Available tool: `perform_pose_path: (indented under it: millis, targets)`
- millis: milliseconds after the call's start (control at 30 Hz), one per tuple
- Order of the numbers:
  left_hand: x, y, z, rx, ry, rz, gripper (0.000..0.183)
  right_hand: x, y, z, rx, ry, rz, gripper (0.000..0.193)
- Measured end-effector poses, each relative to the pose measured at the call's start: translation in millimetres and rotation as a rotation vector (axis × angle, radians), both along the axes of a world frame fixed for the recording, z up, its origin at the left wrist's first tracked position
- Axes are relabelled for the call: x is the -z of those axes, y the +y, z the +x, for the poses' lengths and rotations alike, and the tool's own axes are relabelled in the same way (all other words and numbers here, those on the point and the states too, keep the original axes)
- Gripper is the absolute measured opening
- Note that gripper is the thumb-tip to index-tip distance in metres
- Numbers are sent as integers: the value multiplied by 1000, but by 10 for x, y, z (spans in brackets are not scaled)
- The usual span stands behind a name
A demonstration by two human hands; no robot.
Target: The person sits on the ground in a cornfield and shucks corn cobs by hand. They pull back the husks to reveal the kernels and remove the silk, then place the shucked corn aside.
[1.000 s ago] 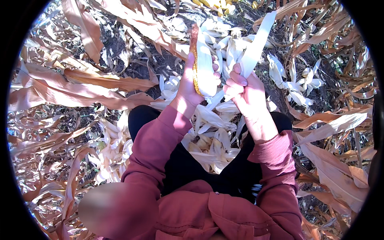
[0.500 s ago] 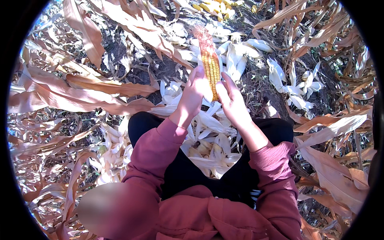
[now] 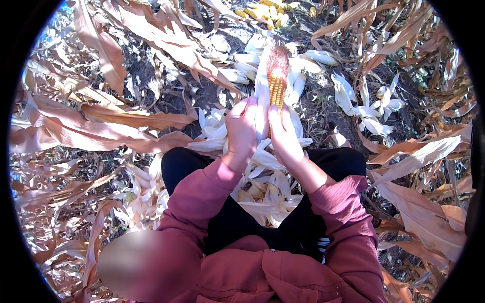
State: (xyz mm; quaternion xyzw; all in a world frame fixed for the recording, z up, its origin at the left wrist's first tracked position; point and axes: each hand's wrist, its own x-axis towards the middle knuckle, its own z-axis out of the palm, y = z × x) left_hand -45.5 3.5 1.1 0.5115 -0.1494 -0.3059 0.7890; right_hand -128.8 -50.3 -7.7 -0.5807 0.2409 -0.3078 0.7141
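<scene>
Nearest me, the sitter's black trousers (image 3: pixel 184 164) spread L & R, red sleeves (image 3: pixel 202 202) reaching fwd over them. Loose husks (image 3: pixel 273 194) lie heaped btwn the legs. Taking 12 as straight ahead of the sitter, both hands meet at abt 12, just past the knees.

L hand (image 3: pixel 241 132): fingers curled in, pinching a pale husk strip (image 3: pixel 262 96) that runs up the cob's L side; can't tell if those fingers touch the cob too. R hand (image 3: pixel 284 134): thumb on the near face, fingers bent round the lower end of the cob (image 3: pixel 277 91), closed about as far as its thickness allows; far-side fingertips hidden. Cob points away to abt 12, yellow kernels facing up, brown silk (image 3: pixel 278 60) at its tip.

Just changed: half a sec ago the R hand lay looser along the cob's R side; now it grips the base, & the strip stands out on the L. Looks like the R steadies while the L has the husk, i.e. cob only part bare; can't tell if the strip's attached at the bottom.

Farther: big dry leaf (image 3: pixel 101 123) at 10, white husk clump (image 3: pixel 376 118) btwn 1 & 2, pale ears (image 3: pixel 247 68) nr 12, then yellow cobs (image 3: pixel 270 11) piled farthest at 12.
</scene>
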Motion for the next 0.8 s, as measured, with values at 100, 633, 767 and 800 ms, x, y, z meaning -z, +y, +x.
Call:
perform_pose_path:
  millis: [100,633,767,800]
  targets:
    - [2,-11,-17,-78,-162,92,20,-108,5,24,59,-75,56,56]
    - [16,12,-195,-42,-783,98,15,-216,-531,-20,472,-243,281,21]
    - [25,11,-137,-135,-813,89,13,-367,-475,-45,537,-282,266,23]
    - [42,11,-95,-174,-821,85,13,-386,-484,-58,521,-293,281,22]
